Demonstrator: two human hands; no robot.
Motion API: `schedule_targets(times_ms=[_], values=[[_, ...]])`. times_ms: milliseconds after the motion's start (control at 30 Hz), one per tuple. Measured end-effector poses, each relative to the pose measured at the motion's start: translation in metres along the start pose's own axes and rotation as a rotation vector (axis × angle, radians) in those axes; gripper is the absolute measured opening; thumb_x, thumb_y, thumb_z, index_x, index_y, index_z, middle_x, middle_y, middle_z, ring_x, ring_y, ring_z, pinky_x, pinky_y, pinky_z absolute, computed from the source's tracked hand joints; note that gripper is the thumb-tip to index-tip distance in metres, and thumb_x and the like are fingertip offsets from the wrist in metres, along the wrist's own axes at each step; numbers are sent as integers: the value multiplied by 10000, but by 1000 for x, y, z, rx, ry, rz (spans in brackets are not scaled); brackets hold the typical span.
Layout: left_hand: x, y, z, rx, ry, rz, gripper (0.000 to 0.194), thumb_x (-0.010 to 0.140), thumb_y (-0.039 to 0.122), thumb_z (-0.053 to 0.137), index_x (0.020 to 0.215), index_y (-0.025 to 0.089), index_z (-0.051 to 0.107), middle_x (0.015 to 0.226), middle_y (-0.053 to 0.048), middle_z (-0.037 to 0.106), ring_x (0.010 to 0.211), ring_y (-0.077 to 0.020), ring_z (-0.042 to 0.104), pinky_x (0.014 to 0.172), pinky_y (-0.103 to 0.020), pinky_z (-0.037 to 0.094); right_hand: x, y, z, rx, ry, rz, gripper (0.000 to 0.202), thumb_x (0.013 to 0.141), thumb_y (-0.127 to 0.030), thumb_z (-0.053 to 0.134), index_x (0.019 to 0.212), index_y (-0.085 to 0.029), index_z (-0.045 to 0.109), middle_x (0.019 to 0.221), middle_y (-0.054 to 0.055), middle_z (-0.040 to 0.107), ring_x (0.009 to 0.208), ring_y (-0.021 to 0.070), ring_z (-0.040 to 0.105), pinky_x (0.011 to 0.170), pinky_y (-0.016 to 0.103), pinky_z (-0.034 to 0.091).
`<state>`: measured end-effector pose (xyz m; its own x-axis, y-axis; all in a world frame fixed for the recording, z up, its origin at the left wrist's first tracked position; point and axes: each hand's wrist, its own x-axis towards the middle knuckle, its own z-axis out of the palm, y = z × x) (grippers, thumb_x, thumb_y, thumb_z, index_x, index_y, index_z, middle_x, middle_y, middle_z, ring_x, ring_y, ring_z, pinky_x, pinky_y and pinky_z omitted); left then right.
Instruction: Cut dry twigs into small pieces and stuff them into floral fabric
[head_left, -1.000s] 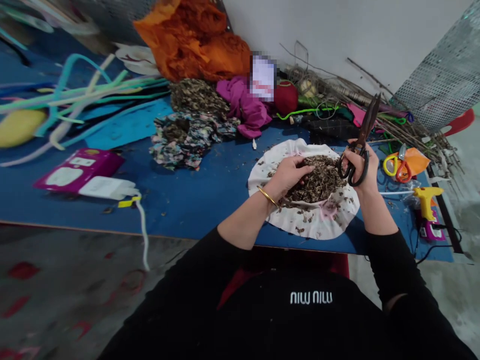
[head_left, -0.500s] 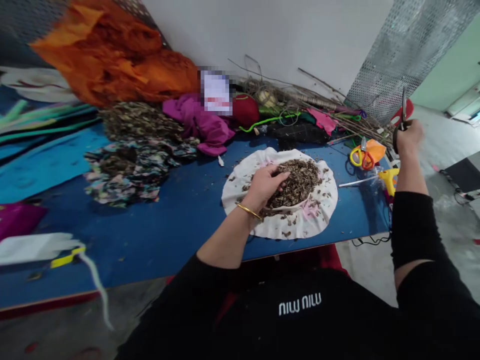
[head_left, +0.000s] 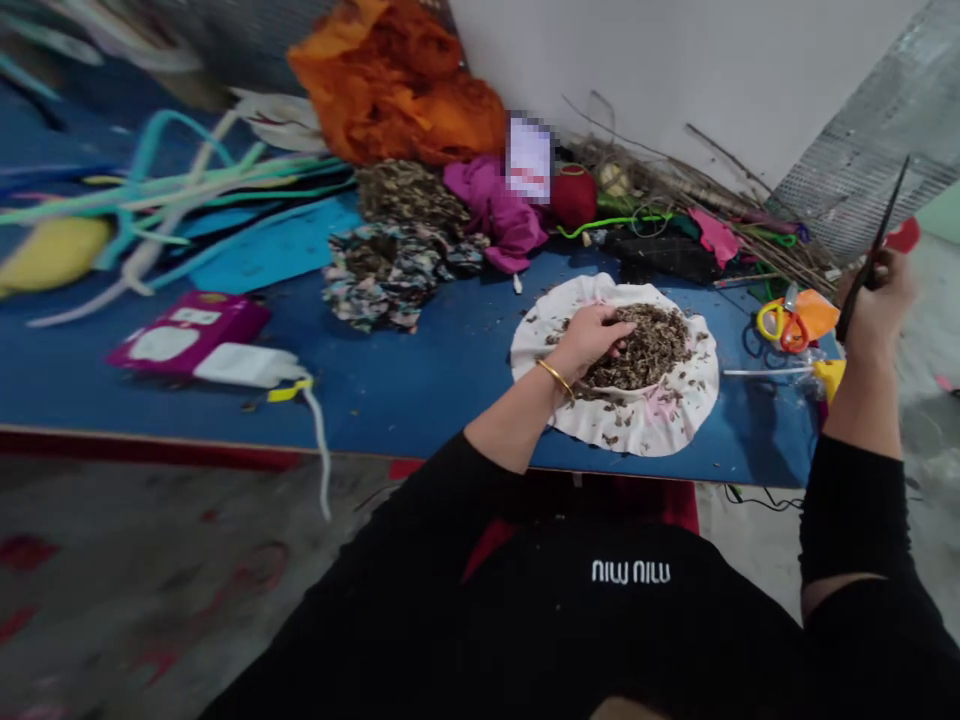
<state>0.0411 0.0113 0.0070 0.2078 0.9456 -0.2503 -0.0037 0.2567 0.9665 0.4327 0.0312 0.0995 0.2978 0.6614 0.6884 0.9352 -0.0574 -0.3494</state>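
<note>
A round white gathered cloth (head_left: 534, 352) lies on the blue table (head_left: 420, 400), with a heap of brown dried flakes (head_left: 646, 345) in its middle and loose bits scattered over its rim. My left hand (head_left: 589, 342), with a gold bangle at the wrist, rests at the left side of the heap. Its fingers are pressed together, and what they hold, if anything, is hidden. Raised past the table's right end, my right hand (head_left: 879, 300) is closed on dark scissors (head_left: 877, 248), their long blades pointing up. A red thing shows just behind that hand.
Colored-handled scissors (head_left: 782, 325) and a yellow glue gun (head_left: 828, 378) lie at the right. Along the back are twigs, purple cloth (head_left: 499, 210) and orange material (head_left: 397, 90). Patterned cloth (head_left: 382, 280), a purple packet (head_left: 191, 335) and long colored strips stand further left.
The view has turned left, showing more of the table's left side. My left hand stays at the heap. The scissors in my right hand now show their blades tilted to the right.
</note>
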Motion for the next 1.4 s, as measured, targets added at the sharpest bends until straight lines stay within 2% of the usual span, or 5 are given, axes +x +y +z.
schedule_targets(times_ms=[200,300,433,800,1400], values=[[2,-2,-8,-213,-62,-46,164,922,63,693,783,126,633,624,38,593,515,-75,568,506,-193,473,-106,-105,41,600,-544,-19,547,742,-510,765,1191,-209,684,845,12,665,718,177,602,715,342,504],[3,-2,-8,-290,-36,-87,179,936,28,641,788,127,636,683,26,601,568,-80,593,516,-201,491,-133,-112,50,491,-745,-19,585,726,-585,784,1182,-230,691,861,6,673,740,189,606,743,356,511],[4,-3,-5,-326,-8,-89,218,959,11,587,782,123,644,701,24,591,596,-75,589,579,-214,540,-137,-95,49,338,-905,-96,643,734,-596,775,1261,-240,676,984,50,712,828,233,646,792,384,522],[2,-5,-3,-282,51,-125,258,942,5,606,714,115,658,711,2,653,624,-75,607,757,-261,592,-146,-103,48,188,-925,-298,622,827,-622,691,1310,-230,669,1030,94,671,881,277,672,789,399,532],[1,-13,-2,-133,-21,-63,189,846,-19,665,760,112,771,730,-14,723,637,-79,601,735,-237,556,-155,-114,49,55,-845,-442,672,915,-721,540,1337,-212,664,1151,152,705,967,331,689,721,376,498]])
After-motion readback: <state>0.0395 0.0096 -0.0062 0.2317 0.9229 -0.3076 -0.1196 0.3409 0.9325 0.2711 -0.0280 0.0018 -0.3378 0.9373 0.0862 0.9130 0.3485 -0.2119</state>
